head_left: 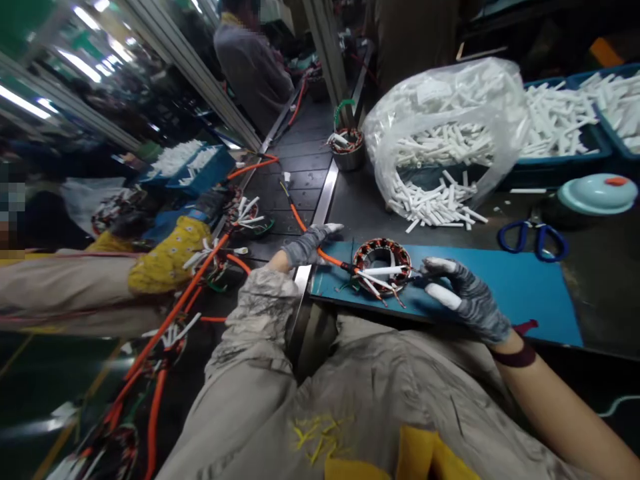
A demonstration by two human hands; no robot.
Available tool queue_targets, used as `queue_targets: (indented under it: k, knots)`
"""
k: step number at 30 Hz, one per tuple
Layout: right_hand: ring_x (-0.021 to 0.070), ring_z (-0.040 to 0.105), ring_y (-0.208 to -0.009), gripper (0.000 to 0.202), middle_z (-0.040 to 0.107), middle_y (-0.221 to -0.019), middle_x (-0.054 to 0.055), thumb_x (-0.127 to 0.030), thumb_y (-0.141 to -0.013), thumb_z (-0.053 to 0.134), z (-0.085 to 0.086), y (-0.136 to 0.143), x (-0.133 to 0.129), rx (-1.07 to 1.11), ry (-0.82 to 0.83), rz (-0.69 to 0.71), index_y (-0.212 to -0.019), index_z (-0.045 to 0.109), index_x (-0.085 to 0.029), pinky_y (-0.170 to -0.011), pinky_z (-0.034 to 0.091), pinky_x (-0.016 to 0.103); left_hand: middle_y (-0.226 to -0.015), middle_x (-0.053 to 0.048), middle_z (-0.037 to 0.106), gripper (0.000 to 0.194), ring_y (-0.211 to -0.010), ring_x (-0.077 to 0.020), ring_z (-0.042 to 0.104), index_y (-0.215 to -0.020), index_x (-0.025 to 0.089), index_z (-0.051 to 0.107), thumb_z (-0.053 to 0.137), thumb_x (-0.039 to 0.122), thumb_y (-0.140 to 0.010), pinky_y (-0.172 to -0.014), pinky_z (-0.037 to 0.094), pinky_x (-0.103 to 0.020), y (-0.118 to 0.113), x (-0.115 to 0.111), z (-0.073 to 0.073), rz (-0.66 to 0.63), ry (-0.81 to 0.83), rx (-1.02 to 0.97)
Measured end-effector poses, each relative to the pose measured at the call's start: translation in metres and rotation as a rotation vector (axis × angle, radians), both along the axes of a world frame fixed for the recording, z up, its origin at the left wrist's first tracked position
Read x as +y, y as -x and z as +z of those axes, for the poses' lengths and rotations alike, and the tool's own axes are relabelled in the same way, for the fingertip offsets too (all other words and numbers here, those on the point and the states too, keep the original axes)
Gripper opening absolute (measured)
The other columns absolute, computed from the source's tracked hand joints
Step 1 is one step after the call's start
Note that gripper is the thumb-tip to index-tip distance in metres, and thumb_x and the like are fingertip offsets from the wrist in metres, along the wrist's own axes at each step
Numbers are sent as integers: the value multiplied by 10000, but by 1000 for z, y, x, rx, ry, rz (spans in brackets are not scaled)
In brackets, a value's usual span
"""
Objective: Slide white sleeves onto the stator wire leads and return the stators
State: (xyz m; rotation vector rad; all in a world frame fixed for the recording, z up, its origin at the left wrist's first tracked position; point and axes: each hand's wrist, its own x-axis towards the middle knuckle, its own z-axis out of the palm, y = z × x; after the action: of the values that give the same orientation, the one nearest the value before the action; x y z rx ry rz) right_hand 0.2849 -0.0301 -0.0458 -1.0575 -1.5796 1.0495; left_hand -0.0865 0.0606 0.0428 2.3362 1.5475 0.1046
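Observation:
A ring-shaped motor stator [358, 257] with copper windings lies on a blue board [500, 273] in front of me. White sleeves [383, 271] and bare wire ends stick out over it, and an orange cable [331, 259] leaves its left side. My left hand [306, 247], in a grey glove with pale fingertips, lies across that cable with its fingers stretched out. At the stator's right edge, my right hand [465, 297], gloved alike, has its fingertips closed at a thin wire end; the exact grip is small and partly hidden.
Behind the board, a clear plastic bag [373, 143] spills white sleeves, beside blue bins [605, 143]. Blue-handled scissors [544, 241] and a turquoise-lidded container [595, 195] are at right. Another stator [350, 143] stands beyond. At left are a co-worker's yellow sleeve [167, 257] and several cabled stators.

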Motion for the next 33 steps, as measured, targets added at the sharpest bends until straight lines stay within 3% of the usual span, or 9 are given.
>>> queue_targets:
  k: [3,4,7,11,16,19,22,27,33]
  knots:
    - [270,707,-1306,403,758,-1403,65,-424,-997,718,-5,-4,3,-113,-79,29,-1380,737,-302,-1199,542,481,-1564,-121,633,766,-1422,-300,640,-1599,261,513,819,419,-914,-1127,575,-439,-8,-29,20,-340,244,-495]
    - [265,680,-1352,397,727,-1460,63,-418,-1028,668,-5,-2,6,-122,-105,53,-1407,726,-313,-1229,515,480,-1540,-112,652,687,-1419,-302,643,-1582,285,536,765,470,-961,-1132,571,-448,-19,-37,26,-363,258,-580]
    - [243,608,-1454,399,626,-1599,40,-430,-1082,563,-2,7,19,-67,-140,147,-1446,705,-344,-1280,456,456,-1310,-125,773,510,-1211,-284,747,-1431,217,687,709,496,-1005,-1068,589,-417,-66,-52,26,-307,81,-520]
    - [258,568,-1503,422,649,-1578,39,-538,-1065,576,9,21,42,28,-67,300,-1392,744,-331,-1319,391,486,-1019,-86,822,344,-972,-246,775,-1186,191,812,650,467,-1059,-967,585,-379,-105,-58,7,-193,-79,-264]
    - [256,725,-1293,455,772,-1395,65,-586,-1045,602,29,34,67,51,-3,439,-1355,768,-297,-1199,528,482,-1165,-87,820,325,-1070,-230,772,-1274,188,788,637,399,-1078,-1043,587,-365,-83,-74,-8,18,-237,-297]
    - [270,751,-1239,457,783,-1370,79,-561,-999,686,40,35,76,45,46,553,-1338,783,-270,-1128,582,477,-1278,-98,796,360,-1158,-224,757,-1367,182,743,588,366,-1100,-1083,584,-355,-70,-76,-13,13,-177,-382]
    - [275,792,-1110,505,807,-1311,90,-554,-931,768,53,35,80,13,135,639,-1330,793,-245,-1013,640,453,-1252,-88,805,333,-1157,-230,760,-1320,205,769,581,367,-1099,-1070,595,-360,-71,-70,-19,-47,-97,-361]
    - [219,788,-847,434,860,-1002,32,-608,-931,739,70,49,76,-167,64,612,-1142,861,-249,-776,628,316,-1131,-87,819,326,-1087,-235,773,-1191,191,797,562,399,-1102,-1021,611,-370,-79,-63,-27,-56,-102,-223]
    - [195,705,-691,473,816,-803,53,-641,-931,715,67,57,75,-350,27,516,-923,854,-189,-648,557,298,-1121,-97,787,246,-1105,-247,745,-1158,180,760,636,361,-1047,-1042,584,-384,-74,-69,-27,-54,-111,-213]
